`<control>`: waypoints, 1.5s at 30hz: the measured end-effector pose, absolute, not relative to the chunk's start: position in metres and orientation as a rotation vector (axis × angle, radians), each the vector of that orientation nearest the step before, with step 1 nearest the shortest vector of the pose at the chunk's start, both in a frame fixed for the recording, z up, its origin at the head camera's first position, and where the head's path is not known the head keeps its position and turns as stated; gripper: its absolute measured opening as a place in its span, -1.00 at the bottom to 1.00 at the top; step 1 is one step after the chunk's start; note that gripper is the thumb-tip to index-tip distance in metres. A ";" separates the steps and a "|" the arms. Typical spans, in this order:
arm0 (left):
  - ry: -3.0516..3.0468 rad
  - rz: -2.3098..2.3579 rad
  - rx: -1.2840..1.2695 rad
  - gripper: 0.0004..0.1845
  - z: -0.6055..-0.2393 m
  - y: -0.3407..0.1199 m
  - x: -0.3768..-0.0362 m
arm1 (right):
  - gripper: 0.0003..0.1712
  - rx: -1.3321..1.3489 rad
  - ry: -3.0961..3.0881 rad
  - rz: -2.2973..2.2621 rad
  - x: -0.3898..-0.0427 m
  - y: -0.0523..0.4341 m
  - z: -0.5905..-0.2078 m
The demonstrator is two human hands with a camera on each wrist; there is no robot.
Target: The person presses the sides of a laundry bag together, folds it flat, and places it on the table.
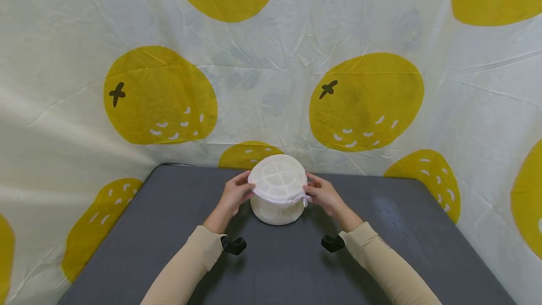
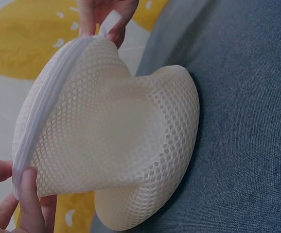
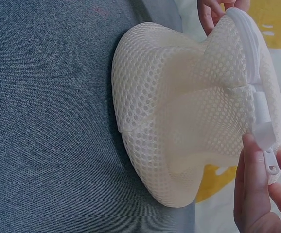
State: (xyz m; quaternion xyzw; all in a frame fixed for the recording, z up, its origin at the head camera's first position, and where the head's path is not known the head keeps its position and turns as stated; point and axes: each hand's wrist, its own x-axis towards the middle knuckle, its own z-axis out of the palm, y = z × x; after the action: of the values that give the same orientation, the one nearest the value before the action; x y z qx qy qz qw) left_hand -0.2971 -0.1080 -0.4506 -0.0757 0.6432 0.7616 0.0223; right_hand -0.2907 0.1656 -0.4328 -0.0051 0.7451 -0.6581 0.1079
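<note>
A white mesh laundry bag [image 1: 278, 178], round with a zipper along its upper rim, stands on the dark table in the head view. My left hand [image 1: 235, 192] pinches the rim on the left side, thumb in front and fingers behind. On the opposite side my right hand [image 1: 323, 194] pinches the rim close to the zipper pull [image 3: 271, 162] and a small white fabric tab [image 3: 263, 135]. The mesh wall [image 2: 126, 131] sags inward in folds between the rim and the base, as both wrist views show. The zipper [image 2: 50, 107] runs along the edge between the hands.
The dark grey table [image 1: 279, 267] has rounded far corners. Behind and beside it hangs a pale cloth [image 1: 262, 102] printed with large yellow fruit. A black wrist device [image 1: 234, 245] sits on the left wrist and another black device [image 1: 332, 244] on the right.
</note>
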 end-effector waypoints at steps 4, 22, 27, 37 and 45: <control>2.001 2.347 -0.224 -0.39 -0.453 -0.109 -0.297 | -0.30 -0.013 2.183 -1.946 -0.290 0.165 -0.434; 1.997 2.315 -0.244 -0.40 -0.461 -0.114 -0.299 | -0.32 -0.001 2.119 -2.007 -0.288 0.160 -0.445; 1.977 2.319 -0.257 -0.38 -0.464 -0.115 -0.299 | -0.31 0.024 2.123 -1.988 -0.287 0.159 -0.447; 1.969 2.320 -0.271 -0.39 -0.470 -0.114 -0.301 | -0.31 0.072 2.120 -1.986 -0.286 0.160 -0.453; 1.968 2.322 -0.285 -0.38 -0.474 -0.114 -0.300 | -0.31 0.070 2.118 -1.976 -0.284 0.159 -0.456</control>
State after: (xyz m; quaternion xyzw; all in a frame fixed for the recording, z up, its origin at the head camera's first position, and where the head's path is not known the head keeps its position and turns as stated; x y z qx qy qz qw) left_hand -0.3002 -0.1136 -0.4743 -0.0930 0.6431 0.7590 0.0422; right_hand -0.2839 0.1586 -0.4560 0.0241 0.7256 -0.6768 0.1217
